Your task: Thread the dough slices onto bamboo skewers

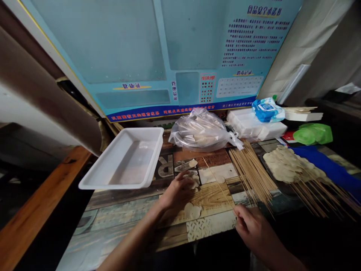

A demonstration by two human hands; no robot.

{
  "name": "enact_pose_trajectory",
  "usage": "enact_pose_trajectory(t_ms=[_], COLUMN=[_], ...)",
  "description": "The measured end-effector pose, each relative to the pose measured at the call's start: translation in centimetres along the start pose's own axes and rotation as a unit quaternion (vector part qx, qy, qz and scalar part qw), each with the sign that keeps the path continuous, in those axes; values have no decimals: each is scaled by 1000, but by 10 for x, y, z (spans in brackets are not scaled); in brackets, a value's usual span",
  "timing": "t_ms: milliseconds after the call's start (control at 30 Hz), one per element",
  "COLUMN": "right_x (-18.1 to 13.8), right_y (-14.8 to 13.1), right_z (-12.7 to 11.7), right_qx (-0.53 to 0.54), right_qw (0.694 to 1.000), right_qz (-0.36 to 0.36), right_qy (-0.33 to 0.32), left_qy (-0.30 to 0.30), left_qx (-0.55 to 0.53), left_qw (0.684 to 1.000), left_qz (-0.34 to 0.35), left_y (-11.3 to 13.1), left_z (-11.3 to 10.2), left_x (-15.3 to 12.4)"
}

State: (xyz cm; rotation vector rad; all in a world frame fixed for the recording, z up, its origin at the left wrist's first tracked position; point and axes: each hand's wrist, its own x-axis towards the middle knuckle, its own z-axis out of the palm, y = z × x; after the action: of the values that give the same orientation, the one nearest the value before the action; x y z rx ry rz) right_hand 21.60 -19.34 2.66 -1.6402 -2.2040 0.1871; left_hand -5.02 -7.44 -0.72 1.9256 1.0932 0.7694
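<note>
My left hand (178, 191) rests on the table with its fingers curled over some pale round slices (194, 177). More slices (192, 212) lie just below that hand. My right hand (249, 224) pinches the near end of a thin bamboo skewer (218, 184) that runs up and left across the table. A loose heap of bare skewers (251, 171) lies to the right of it. Further right sits a pile of slices threaded on skewers (287, 165).
An empty white plastic tray (124, 180) overhangs the table's left edge. A metal bowl wrapped in a clear bag (201, 131) stands at the back, with white foam boxes (254, 126), a blue packet (266, 109) and green bags (313, 133) to its right. A poster board (158, 56) leans behind.
</note>
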Motion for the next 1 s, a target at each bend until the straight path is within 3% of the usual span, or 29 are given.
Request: enact_pose_trajectory(t_ms=[167, 267, 367, 433, 533, 667, 833, 1000], right_x=[2, 3, 1, -2, -6, -9, -10, -9], right_y=[-2, -2, -2, -2, -4, -9, -10, -7], right_z=[2, 4, 5, 6, 8, 12, 15, 17], right_qx=[11, 6, 23, 60, 111, 133, 158, 144], right_qw=[1000, 1000, 1000, 998, 989, 980, 969, 966], right_qz=[-3, -10, -2, 13, 25, 22, 28, 44], right_qy=[2, 13, 0, -31, -97, -144, -189, -211], left_qy=[13, 99, 164, 158, 132, 129, 156, 177], left_qx=[-11, -36, -149, -292, -474, -556, -581, -565], left_qw=[999, 993, 971, 931, 839, 780, 764, 778], left_qz=[-41, -54, -91, -152, -230, -256, -233, -208], left_y=[8, 16, 20, 18, 11, 4, 4, 7], left_z=[-6, -7, -3, 2, 12, 17, 13, 10], left_x=[5, 15, 24, 27, 28, 25, 22, 21])
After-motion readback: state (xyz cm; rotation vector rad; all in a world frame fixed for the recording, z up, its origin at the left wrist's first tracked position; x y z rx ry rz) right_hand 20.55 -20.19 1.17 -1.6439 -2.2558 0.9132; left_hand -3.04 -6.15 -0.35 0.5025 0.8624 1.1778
